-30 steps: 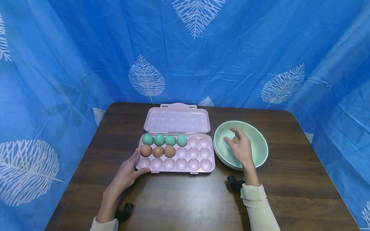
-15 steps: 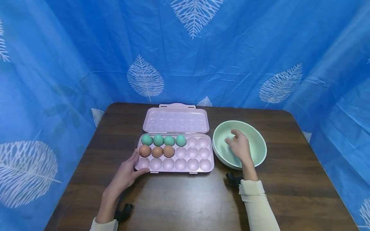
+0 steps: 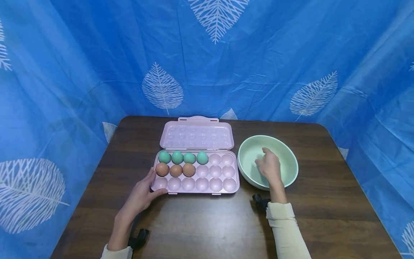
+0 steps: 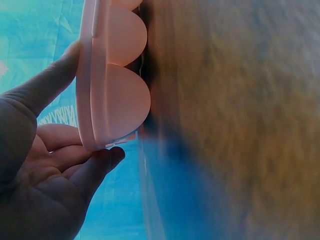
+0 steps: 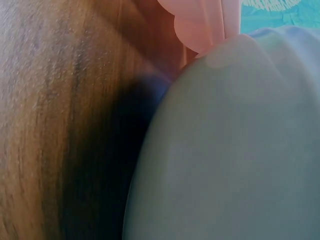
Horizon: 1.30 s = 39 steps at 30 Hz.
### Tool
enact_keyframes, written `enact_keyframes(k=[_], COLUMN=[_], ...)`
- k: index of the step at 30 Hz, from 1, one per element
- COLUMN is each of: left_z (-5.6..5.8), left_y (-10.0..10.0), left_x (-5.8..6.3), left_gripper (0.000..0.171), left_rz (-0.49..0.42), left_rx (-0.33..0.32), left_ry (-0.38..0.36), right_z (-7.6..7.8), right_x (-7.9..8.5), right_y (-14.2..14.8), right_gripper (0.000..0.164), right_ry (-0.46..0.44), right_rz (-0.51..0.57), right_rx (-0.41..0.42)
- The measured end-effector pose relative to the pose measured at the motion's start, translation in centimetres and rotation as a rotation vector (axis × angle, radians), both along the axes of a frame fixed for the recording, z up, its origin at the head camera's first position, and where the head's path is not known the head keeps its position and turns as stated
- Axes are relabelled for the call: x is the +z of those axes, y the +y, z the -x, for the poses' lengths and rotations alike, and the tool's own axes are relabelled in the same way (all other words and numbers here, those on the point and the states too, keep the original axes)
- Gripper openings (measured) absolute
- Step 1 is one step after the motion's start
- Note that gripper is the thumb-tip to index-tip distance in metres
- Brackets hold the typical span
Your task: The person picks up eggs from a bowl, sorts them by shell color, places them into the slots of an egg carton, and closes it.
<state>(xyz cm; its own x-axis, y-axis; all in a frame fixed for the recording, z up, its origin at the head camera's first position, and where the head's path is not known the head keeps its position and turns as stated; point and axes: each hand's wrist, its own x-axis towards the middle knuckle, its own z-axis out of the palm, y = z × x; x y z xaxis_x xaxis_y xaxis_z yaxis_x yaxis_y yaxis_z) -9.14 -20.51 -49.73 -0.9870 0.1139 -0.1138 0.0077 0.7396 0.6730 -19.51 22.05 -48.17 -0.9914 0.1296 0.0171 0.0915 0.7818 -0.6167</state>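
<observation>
On the table lies a pink egg carton [image 3: 195, 180] with its lid folded back. Its back row holds several green eggs [image 3: 177, 157] at the left. Three brown eggs [image 3: 176, 170] sit in the middle row, also at the left. My left hand [image 3: 140, 194] holds the carton's front left corner between thumb and fingers, which the left wrist view confirms. Inside the pale green bowl [image 3: 289, 154], my right hand [image 3: 270, 166] reaches down with thumb and index finger apart. Its other fingers, and whatever lies under them, are hidden. In the right wrist view the bowl's wall [image 5: 225, 150] blocks the hand.
The open lid [image 3: 197, 135] lies flat behind the carton, towards the blue curtain [image 3: 258, 72]. Bowl and carton stand close together on the dark wooden table [image 3: 200, 223]. Black wrist mounts show by both forearms.
My right hand has lowered deeper into the bowl, and its fingers have drawn in. A brown egg glimpsed under it a second ago is now hidden. The left hand stays on the carton.
</observation>
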Motion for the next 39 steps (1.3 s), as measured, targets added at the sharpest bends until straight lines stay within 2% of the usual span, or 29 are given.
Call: enact_keyframes(k=[5, 8, 18, 24, 35, 39], left_z=[-0.1, -0.1, -0.1, -0.1, 0.1, 0.0], left_y=[0.0, 0.0, -0.1, 0.0, 0.1, 0.0], left_x=[0.1, 0.1, 0.0, 0.1, 0.3, 0.4], left_gripper=[0.091, 0.091, 0.093, 0.094, 0.094, 0.094], left_rz=[0.022, 0.021, 0.012, 0.016, -0.002, 0.0], left_rx=[-0.01, -0.008, -0.001, 0.008, 0.007, 0.007], left_ry=[0.051, 0.047, 0.015, -0.005, -0.012, -0.017], right_z=[0.1, 0.1, 0.1, 0.0, -0.2, -0.3], right_x=[-0.1, -0.3, -0.4, -0.3, 0.0, 0.0], right_y=[0.0, -0.1, -0.3, -0.3, -0.8, -1.0], right_gripper=[0.052, 0.05, 0.054, 0.05, 0.046, 0.044], right_ry=[-0.051, -0.055, -0.094, -0.021, 0.118, 0.233], right_rz=[-0.049, -0.079, -0.109, -0.091, 0.063, 0.162], right_rx=[0.061, 0.099, 0.135, 0.094, 0.008, 0.019])
